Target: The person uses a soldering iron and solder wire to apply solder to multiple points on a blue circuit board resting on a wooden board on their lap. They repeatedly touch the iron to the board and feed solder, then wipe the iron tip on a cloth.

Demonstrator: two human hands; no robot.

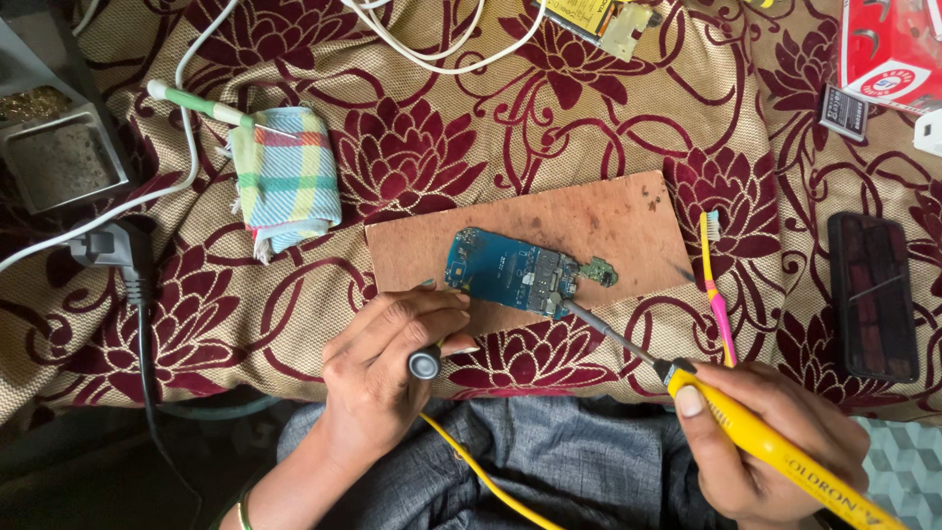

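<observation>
A blue circuit board [510, 270] lies on a brown wooden board [589, 221] set on a patterned cloth. My left hand [388, 368] rests at the wooden board's near edge, fingertips beside the circuit board, and grips a small dark cylindrical piece [424, 364]. My right hand [775, 432] holds a yellow soldering iron [756, 437]. Its metal tip [574, 309] touches the circuit board's right lower edge. The iron's yellow cord [481, 471] crosses my lap.
A folded checked cloth [287, 179] with a green-white stick lies at left, near a black plug [116, 245] and a metal tray [59, 157]. A yellow-pink toothbrush [714, 285] and a dark rectangular case [873, 294] lie at right. White cables and a red box [888, 49] sit along the top.
</observation>
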